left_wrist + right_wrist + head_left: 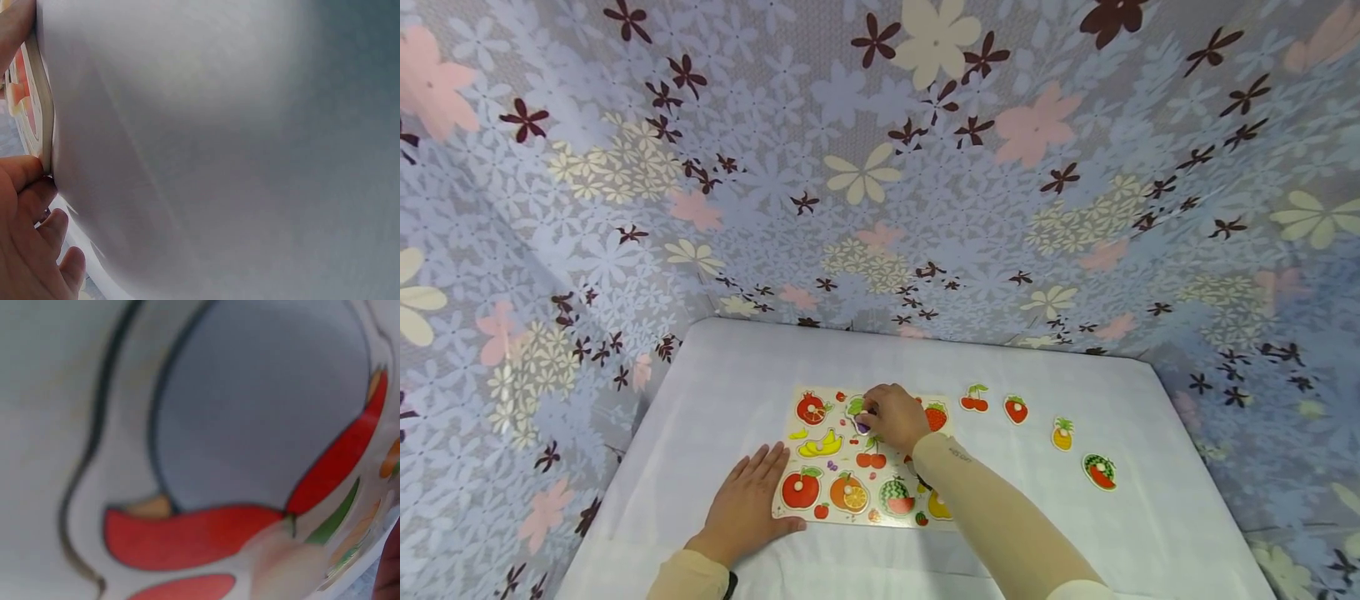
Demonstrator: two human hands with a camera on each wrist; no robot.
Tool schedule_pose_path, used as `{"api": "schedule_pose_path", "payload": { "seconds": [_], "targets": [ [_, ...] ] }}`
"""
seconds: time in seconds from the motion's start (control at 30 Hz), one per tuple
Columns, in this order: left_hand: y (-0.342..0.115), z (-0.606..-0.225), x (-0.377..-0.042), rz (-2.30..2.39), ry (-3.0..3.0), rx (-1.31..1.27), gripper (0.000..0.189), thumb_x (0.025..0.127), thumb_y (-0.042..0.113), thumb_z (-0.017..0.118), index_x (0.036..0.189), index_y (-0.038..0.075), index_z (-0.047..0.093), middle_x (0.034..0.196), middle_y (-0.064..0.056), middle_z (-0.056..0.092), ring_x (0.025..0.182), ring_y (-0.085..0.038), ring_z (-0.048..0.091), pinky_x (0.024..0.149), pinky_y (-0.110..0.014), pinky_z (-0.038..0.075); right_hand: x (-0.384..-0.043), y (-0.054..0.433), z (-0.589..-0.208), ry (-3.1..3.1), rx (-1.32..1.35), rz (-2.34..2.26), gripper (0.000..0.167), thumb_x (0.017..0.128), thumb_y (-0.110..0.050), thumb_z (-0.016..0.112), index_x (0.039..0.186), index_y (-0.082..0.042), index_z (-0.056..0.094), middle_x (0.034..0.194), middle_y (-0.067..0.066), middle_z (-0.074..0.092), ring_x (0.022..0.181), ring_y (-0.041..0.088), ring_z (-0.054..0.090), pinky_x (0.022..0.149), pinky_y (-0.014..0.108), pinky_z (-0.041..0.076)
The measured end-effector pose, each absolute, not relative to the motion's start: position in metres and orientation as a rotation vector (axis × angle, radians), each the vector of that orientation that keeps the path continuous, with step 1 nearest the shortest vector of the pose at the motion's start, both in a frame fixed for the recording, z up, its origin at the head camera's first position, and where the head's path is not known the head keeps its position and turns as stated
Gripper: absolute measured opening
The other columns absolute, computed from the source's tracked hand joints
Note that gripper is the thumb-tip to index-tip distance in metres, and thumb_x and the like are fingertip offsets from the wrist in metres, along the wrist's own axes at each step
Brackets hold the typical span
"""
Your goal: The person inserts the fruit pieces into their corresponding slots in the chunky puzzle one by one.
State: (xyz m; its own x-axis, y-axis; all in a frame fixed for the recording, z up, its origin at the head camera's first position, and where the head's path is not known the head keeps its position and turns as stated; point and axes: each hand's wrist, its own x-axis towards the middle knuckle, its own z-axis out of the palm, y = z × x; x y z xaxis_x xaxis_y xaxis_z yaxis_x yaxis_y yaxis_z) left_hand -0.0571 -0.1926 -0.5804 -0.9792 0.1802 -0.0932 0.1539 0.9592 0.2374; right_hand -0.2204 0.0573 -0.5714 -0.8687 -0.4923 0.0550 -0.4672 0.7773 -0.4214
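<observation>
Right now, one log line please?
Left hand: touches fruit puzzle board; Right hand: pinches purple fruit piece; Loose pieces: cherries, strawberry, pineapple, watermelon

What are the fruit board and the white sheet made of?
The fruit board looks like wood or maybe fibreboard, with a smooth printed face: its solid pale edge shows in the left wrist view. The white sheet seems soft, matte fabric, because it creases; I can't tell which kind.
</observation>
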Motion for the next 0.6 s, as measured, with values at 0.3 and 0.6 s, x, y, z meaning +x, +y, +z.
{"api": "schedule_pose_path", "payload": {
  "seconds": [0.3,0.6],
  "targets": [
    [-0.193,-0.582,-0.057,0.35,3.02,0.276,0.113,0.07,0.074,0.073,0.152,0.004,0.039,0.158,-0.01,0.036,0.146,-0.032,0.029,0.118,-0.052,0.023,-0.228,0.059,-0.579,2.944,-0.849,-0.656,0.019,0.09,-0.04,0.074,0.088,-0.023,0.066,0.112,-0.004,0.064,0.103,0.017,0.059,0.082,0.032,0.055],
    [-0.194,-0.582,-0.056,0.404,3.034,0.288,0.112,0.069,0.071,0.076,0.152,0.003,0.04,0.157,-0.01,0.037,0.145,-0.032,0.029,0.118,-0.052,0.022,-0.227,0.057,-0.584,3.007,-0.812,-0.546,0.023,0.089,-0.045,0.073,0.086,-0.023,0.066,0.102,-0.006,0.061,0.094,0.015,0.059,0.074,0.033,0.056]
  ]
}}
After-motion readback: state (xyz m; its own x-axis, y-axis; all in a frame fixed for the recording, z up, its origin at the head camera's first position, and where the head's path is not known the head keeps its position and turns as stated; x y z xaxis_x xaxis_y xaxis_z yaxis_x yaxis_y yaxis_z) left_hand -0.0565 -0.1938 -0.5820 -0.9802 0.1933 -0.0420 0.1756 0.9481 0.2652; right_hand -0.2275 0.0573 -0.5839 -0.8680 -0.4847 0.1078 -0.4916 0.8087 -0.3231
